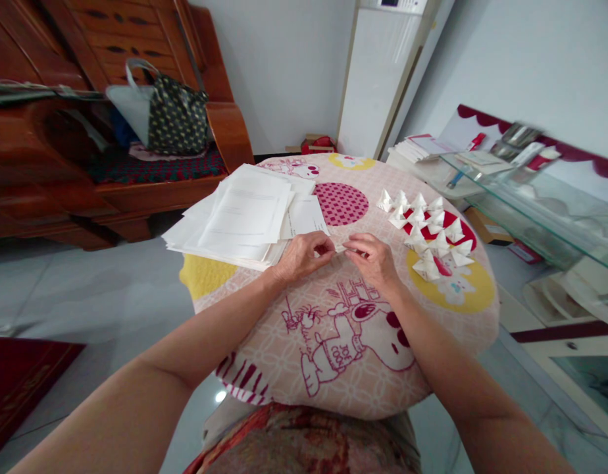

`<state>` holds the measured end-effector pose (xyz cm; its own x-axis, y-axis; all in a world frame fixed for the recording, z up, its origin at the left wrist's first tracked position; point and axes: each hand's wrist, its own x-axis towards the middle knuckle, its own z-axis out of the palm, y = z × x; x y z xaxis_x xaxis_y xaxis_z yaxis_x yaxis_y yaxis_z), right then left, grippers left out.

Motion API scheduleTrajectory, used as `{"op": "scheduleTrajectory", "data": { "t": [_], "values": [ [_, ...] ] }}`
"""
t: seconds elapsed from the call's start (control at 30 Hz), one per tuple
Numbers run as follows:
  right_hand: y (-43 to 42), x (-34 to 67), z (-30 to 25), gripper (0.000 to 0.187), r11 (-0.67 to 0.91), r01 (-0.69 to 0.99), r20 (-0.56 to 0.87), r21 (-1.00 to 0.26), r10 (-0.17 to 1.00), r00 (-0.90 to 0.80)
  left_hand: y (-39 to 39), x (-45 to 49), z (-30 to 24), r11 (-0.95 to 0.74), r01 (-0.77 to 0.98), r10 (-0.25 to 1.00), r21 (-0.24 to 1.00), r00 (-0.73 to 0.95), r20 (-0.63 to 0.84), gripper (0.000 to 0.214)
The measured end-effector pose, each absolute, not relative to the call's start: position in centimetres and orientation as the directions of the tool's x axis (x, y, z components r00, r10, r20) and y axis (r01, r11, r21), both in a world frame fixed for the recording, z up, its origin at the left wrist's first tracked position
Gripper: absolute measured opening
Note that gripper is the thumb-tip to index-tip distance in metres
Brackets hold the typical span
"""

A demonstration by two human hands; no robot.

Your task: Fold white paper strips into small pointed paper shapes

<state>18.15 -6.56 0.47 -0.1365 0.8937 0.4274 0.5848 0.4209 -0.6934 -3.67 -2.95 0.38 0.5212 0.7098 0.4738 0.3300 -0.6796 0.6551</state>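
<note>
My left hand (304, 255) and my right hand (372, 259) meet near the middle of a round table (333, 342) covered with a pink cartoon cloth. Both pinch a small folded piece of white paper (339, 247) between their fingertips. The fingers of each hand are closed on it. A stack of white paper sheets (245, 217) lies just left of my left hand. Several folded white paper shapes (430, 230) sit in a cluster to the right of my right hand.
A wooden bench (111, 164) with a patterned bag (173, 115) stands at the back left. A glass shelf (531, 191) with books and small items runs along the right. A tall white appliance (378, 72) stands behind the table. A red mat (18, 375) lies at the lower left.
</note>
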Motion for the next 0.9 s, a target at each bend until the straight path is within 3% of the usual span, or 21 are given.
{"op": "scheduleTrajectory", "data": {
  "t": [0.1,0.2,0.53,0.7,0.8,0.9],
  "values": [
    [-6.5,17.6,0.6,0.017,0.481,0.677,0.496,-0.557,0.846,-0.194,-2.9,-3.4,0.5,-0.643,0.337,0.743,0.687,0.49,0.455,0.012],
    [-6.4,17.5,0.5,0.023,0.507,0.699,0.493,-0.504,0.834,-0.249,-2.9,-3.3,0.4,-0.624,0.362,0.765,0.693,0.466,0.445,0.01],
    [-6.6,17.8,0.7,0.022,0.498,0.651,0.466,-0.573,0.851,-0.241,-2.7,-3.3,0.2,-0.706,0.333,0.692,0.625,0.513,0.508,0.019],
    [-6.9,18.7,1.0,0.014,0.475,0.576,0.421,-0.665,0.876,-0.236,-3.8,-3.2,0.7,-0.834,0.366,0.545,0.413,0.665,0.511,0.02],
    [-7.0,19.9,0.9,0.023,0.259,0.526,0.231,-0.81,0.965,-0.121,-4.7,-2.7,0.7,-0.939,0.282,0.34,0.198,0.848,0.407,0.022],
    [-6.9,20.4,0.5,0.024,0.05,0.434,0.045,-0.9,0.999,-0.022,-5.5,-2.3,0.7,-0.975,0.198,0.221,0.104,0.929,0.297,0.024]
  ]
}}
